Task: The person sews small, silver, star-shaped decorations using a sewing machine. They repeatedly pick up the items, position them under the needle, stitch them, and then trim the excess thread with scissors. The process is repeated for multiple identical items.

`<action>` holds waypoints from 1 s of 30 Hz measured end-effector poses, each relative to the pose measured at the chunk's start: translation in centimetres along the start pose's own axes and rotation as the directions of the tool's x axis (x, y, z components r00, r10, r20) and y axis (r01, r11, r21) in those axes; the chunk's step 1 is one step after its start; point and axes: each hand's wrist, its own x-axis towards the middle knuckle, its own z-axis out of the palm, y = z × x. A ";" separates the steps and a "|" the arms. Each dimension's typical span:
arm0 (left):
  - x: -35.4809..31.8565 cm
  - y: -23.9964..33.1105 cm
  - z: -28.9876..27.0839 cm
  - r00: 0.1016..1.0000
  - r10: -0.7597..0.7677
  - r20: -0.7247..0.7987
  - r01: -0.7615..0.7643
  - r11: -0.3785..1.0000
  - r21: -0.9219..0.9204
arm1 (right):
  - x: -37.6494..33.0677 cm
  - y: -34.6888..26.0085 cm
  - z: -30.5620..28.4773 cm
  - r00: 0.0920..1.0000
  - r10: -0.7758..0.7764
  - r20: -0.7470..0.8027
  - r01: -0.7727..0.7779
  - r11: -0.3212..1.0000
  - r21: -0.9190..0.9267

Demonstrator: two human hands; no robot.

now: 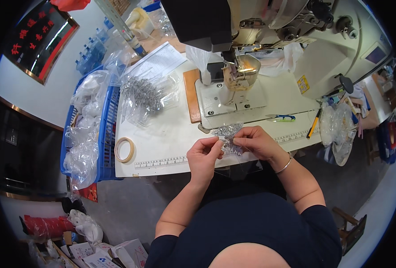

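Near the front edge of the white sewing table (175, 129), a small silvery, glittering piece (228, 130) is held between my two hands. It looks like a bow or fan shape with clear film at its lower part; its exact kind I cannot make out. My left hand (203, 156) pinches its left side between thumb and fingertips. From the right, my right hand (258, 143), with a bangle at the wrist, grips its middle. Just beyond stands an industrial sewing machine (244, 85), its needle area lit. Left of it lies a heap of similar silver pieces (142, 94) on clear plastic.
A roll of tan tape (125, 150) lies at the table's left corner, beside a blue basket (113, 134) filled with clear bags. Blue-and-green thread snips (281, 118) and a yellow-black pen-like tool (314, 123) lie to the right. Paper sheets (160, 60) lie at the back.
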 end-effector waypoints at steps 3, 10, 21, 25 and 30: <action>0.1 -0.1 -0.1 1.000 0.000 0.006 -0.001 1.000 0.007 | 0.1 0.2 -0.1 1.000 -0.015 0.014 0.015 1.000 -0.004; 0.0 -0.1 -0.1 1.000 0.000 0.013 0.000 1.000 0.012 | 0.0 0.5 -0.2 0.999 -0.031 0.019 0.031 0.999 -0.007; 0.0 -0.2 0.0 1.000 0.004 0.004 -0.004 0.999 0.031 | -0.1 0.3 -0.2 1.000 -0.015 0.020 0.015 1.000 -0.010; 0.0 -0.1 0.0 1.000 0.011 -0.003 -0.011 0.999 0.052 | -0.1 0.3 -0.1 1.000 -0.017 -0.001 0.017 1.000 -0.019; -0.1 -0.4 -0.1 0.994 0.110 0.006 -0.110 0.986 0.123 | -0.2 0.4 0.0 0.999 -0.047 0.007 0.047 0.999 -0.010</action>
